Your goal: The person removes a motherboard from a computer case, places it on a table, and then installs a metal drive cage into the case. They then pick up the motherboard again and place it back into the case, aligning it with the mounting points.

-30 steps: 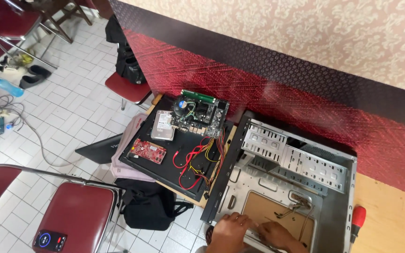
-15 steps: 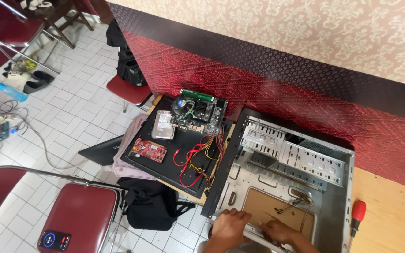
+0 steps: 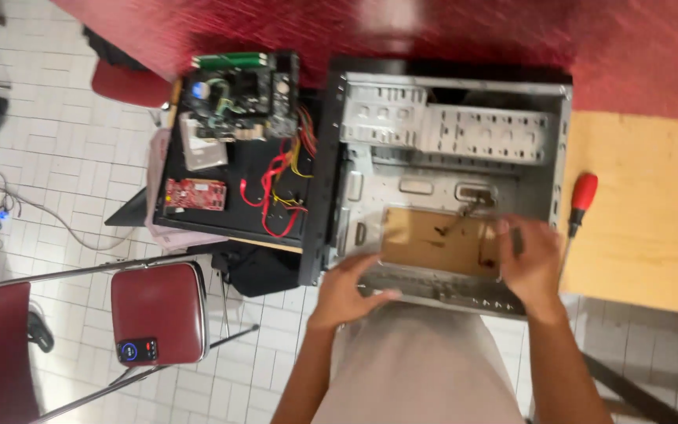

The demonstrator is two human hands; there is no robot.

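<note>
An open grey metal computer case lies on its side in front of me, with a brown panel and loose thin wires on its floor. My left hand grips the case's near rim at the left, fingers curled over the edge. My right hand lies on the near right corner inside the case, fingers pointing away from me; it is blurred. A red-handled screwdriver lies just right of the case on a wooden table.
Left of the case, a black panel carries a green motherboard, a silver drive, a red card and red and yellow cables. A red folding chair with a small black device stands on the tiled floor.
The view has swung down and closer over the case. My hands have spread apart, the left to the near left rim, the right to the near right corner.
</note>
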